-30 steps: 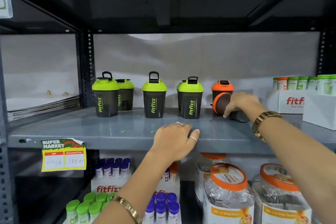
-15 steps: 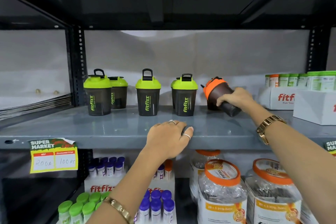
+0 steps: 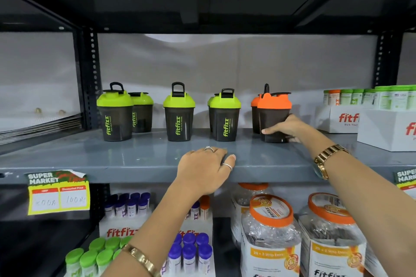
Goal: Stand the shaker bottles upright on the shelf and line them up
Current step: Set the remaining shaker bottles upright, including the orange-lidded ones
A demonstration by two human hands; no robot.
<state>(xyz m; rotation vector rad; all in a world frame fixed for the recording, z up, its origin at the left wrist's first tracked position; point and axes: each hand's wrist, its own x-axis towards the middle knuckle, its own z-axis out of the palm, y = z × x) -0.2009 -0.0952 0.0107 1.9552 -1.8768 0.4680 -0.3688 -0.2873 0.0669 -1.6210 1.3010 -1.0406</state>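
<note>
- Tipped orange bottle (image 3: 273, 117) now stands upright, right hand (image 3: 287, 129) grasping its base;
- left hand (image 3: 208, 168) rests released on shelf (image 3: 139, 159) edge;
- next: align it with green bottles (image 3: 179, 117).

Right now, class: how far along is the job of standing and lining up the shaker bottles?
Done: every visible shaker stands upright, including the front orange shaker. In hand: the right hand grips its base; the left hand rests on the shelf edge. Left: the green shakers sit unevenly spaced, some tucked behind others.
</note>
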